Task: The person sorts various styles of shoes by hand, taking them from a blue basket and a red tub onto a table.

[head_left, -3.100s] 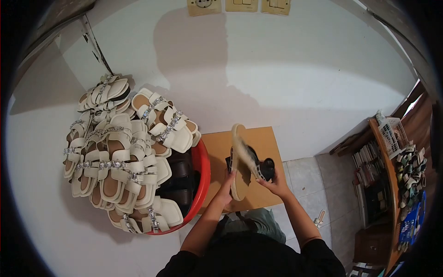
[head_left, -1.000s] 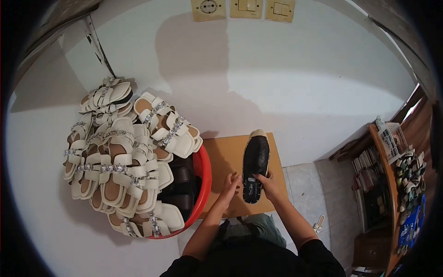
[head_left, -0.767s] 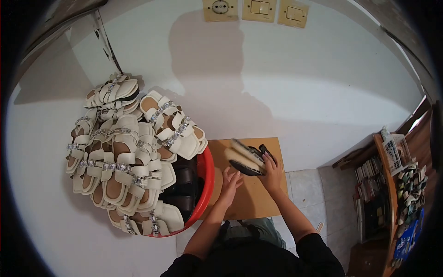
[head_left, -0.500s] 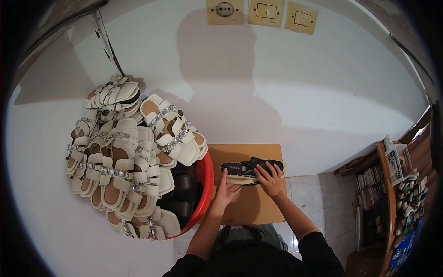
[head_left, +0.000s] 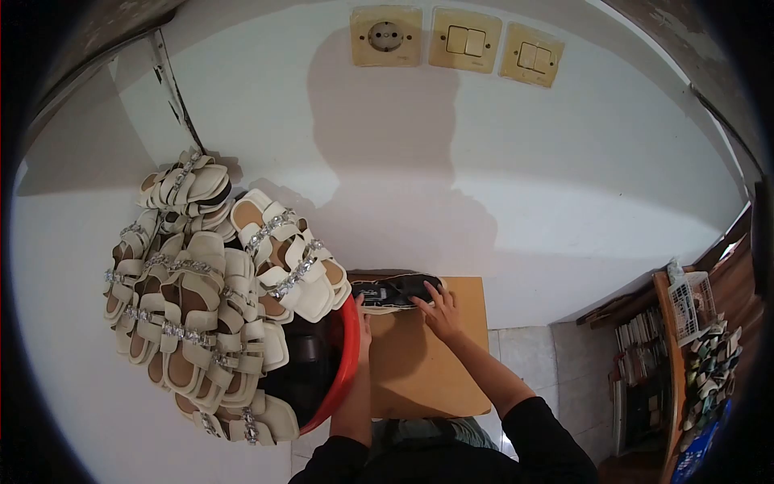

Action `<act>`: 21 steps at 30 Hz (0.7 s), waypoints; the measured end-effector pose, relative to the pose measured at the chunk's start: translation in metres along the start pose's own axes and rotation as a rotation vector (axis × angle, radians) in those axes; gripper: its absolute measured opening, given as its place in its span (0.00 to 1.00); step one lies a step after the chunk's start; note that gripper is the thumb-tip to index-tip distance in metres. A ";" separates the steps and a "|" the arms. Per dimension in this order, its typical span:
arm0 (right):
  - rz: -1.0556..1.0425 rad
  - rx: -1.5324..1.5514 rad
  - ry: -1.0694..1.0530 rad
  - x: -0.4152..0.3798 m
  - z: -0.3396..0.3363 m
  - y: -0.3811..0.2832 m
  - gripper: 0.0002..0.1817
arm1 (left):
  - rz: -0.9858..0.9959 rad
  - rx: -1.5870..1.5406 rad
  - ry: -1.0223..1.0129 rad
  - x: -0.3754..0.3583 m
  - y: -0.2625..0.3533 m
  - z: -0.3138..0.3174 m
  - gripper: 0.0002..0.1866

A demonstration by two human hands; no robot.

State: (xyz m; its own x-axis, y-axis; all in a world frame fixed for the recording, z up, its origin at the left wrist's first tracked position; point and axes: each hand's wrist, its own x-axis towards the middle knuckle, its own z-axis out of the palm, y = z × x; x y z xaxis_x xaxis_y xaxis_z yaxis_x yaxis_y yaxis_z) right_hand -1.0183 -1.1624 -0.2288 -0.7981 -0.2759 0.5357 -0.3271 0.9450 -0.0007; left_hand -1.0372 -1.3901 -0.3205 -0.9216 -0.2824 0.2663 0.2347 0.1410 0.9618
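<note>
A black sandal with a pale edge (head_left: 395, 292) lies at the back left of the wooden table (head_left: 431, 367), close to the wall. My right hand (head_left: 439, 312) touches its right end, with fingers spread over the dark strap. My left hand (head_left: 364, 324) is at the sandal's left end, partly hidden behind the rim of the red basin (head_left: 349, 347); its fingers are hard to make out. Black sandals (head_left: 305, 363) lie inside the basin. Cream sandals with jewelled straps (head_left: 193, 310) are heaped over and beside it.
Wall sockets and switches (head_left: 463, 40) sit above on the white wall. At the right stands a wooden shelf (head_left: 676, 387) with a white wire basket (head_left: 692, 306), more footwear (head_left: 713, 363) and stacked magazines (head_left: 641, 343). Grey floor tiles (head_left: 528, 355) show beyond the table.
The black sandal and both hands have moved left and back, toward the wall. The sandal was held between both hands over the table's middle; the camera view has also shifted a little.
</note>
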 end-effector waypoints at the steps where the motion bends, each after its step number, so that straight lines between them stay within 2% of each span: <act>1: 0.002 -0.001 0.002 0.002 -0.003 0.000 0.27 | 0.002 -0.001 -0.002 0.000 -0.024 0.001 0.19; 3: 0.073 0.180 -0.309 0.007 -0.012 0.001 0.32 | 0.278 0.359 0.068 0.000 -0.050 0.005 0.27; 4: 0.074 0.177 -0.306 0.011 -0.010 0.004 0.32 | 0.280 0.357 0.068 0.002 -0.040 0.004 0.27; 6: 0.258 0.614 -0.299 0.017 -0.004 0.008 0.35 | 0.309 0.636 0.010 -0.005 -0.012 -0.006 0.33; 7: 0.260 0.614 -0.301 0.017 -0.001 0.010 0.35 | 0.308 0.635 0.007 -0.004 0.011 -0.007 0.33; 9: 0.322 0.348 -0.258 0.015 0.005 0.013 0.36 | 0.470 0.979 0.124 0.005 0.059 -0.002 0.35; 10: 0.326 0.346 -0.258 0.015 0.003 0.012 0.36 | 0.471 0.977 0.120 -0.001 -0.010 0.018 0.35; 12: 0.289 0.293 -0.368 0.014 -0.002 0.007 0.35 | -0.121 -0.154 0.154 0.045 -0.124 0.011 0.34; 13: 0.294 0.291 -0.367 0.013 0.004 0.006 0.35 | -0.121 -0.155 0.150 0.051 -0.100 0.020 0.34; 15: 0.258 0.255 -0.316 0.010 0.018 0.003 0.34 | -0.275 0.045 0.459 0.056 -0.041 0.043 0.28; 16: 0.261 0.260 -0.318 0.009 0.023 0.000 0.34 | -0.275 0.051 0.458 0.051 -0.018 0.046 0.28; 18: 0.312 0.216 -0.347 0.009 0.031 -0.005 0.33 | 0.067 0.440 0.504 0.043 0.020 0.048 0.32; 19: 0.315 0.221 -0.348 0.009 0.031 -0.006 0.33 | 0.069 0.445 0.501 0.038 0.053 0.045 0.32; 21: 0.318 0.215 -0.285 0.010 0.029 -0.008 0.33 | 0.278 0.830 0.102 0.029 0.105 0.038 0.26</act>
State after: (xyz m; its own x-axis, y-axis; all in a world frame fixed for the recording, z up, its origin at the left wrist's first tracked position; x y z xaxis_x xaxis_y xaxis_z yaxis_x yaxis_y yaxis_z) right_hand -1.0384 -1.1784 -0.2484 -0.9728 -0.0450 0.2274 -0.1178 0.9408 -0.3177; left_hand -1.0512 -1.3473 -0.2146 -0.8234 -0.2128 0.5261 0.1094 0.8502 0.5150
